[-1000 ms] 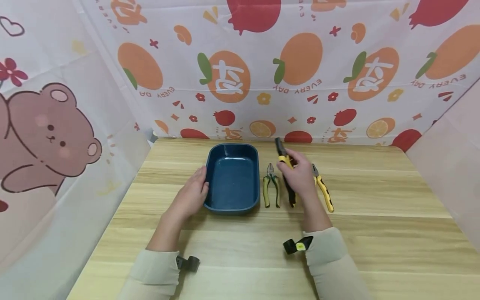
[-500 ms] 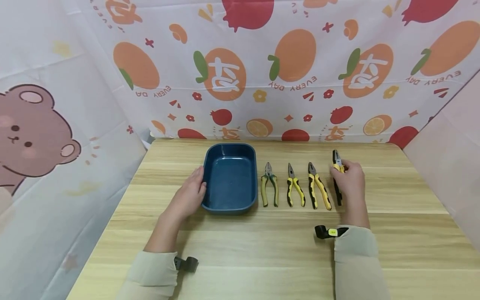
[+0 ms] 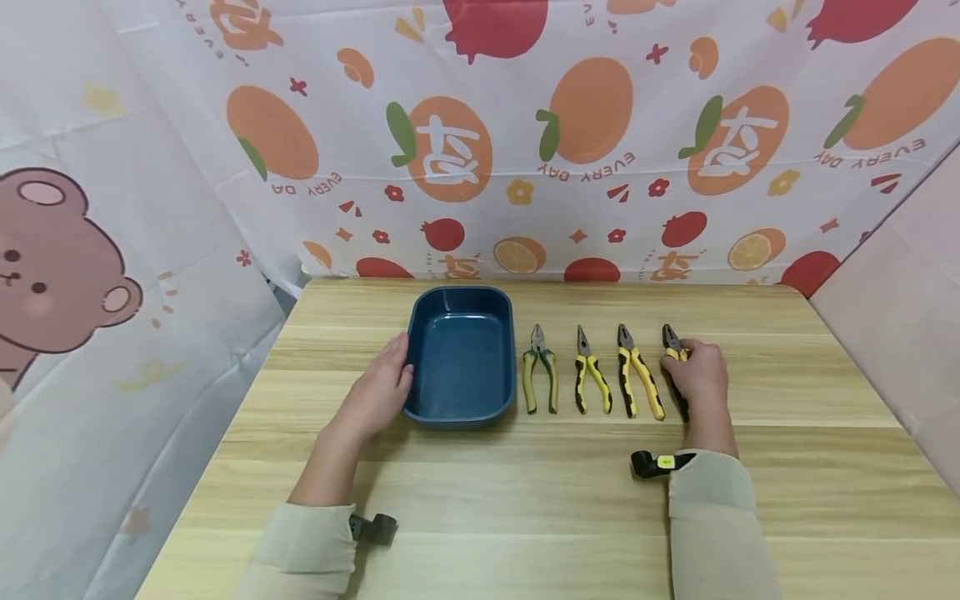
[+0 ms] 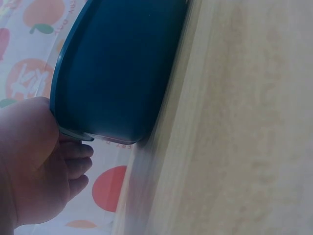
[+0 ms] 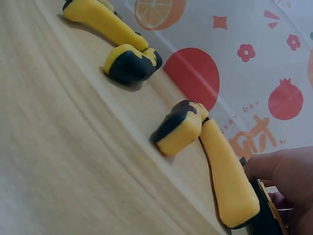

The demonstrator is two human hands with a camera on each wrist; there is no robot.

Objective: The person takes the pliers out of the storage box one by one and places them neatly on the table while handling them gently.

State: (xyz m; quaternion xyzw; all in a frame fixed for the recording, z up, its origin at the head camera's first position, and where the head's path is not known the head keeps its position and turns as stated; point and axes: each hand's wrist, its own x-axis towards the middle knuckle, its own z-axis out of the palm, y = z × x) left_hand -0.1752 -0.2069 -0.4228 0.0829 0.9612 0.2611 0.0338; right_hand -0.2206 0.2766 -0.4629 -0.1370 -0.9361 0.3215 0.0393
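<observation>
My left hand (image 3: 377,383) rests against the left side of a dark blue rectangular tray (image 3: 459,423), fingers stretched along its outer wall; the left wrist view shows the fingers (image 4: 78,166) beside the tray's corner. My right hand (image 3: 701,371) grips yellow-and-black pliers (image 3: 671,337) at the right end of a row of pliers, their dark jaws pointing to the back. My palm covers part of their handles. Left of them lie combination pliers (image 3: 637,375) with yellow-and-black handles, needle-nose pliers (image 3: 583,340) with similar handles, and green-handled combination pliers (image 3: 529,379) nearest the tray.
Everything stands on a light wood-grain table (image 3: 480,517). A fruit-printed cloth (image 3: 517,167) hangs along the back edge, and a pale cloth with a bear (image 3: 60,267) hangs at the left.
My right hand has carried the gripped pliers rightward from near the needle-nose pliers to the row's right end, then lowered their head toward the table. My left hand keeps its place on the tray.
</observation>
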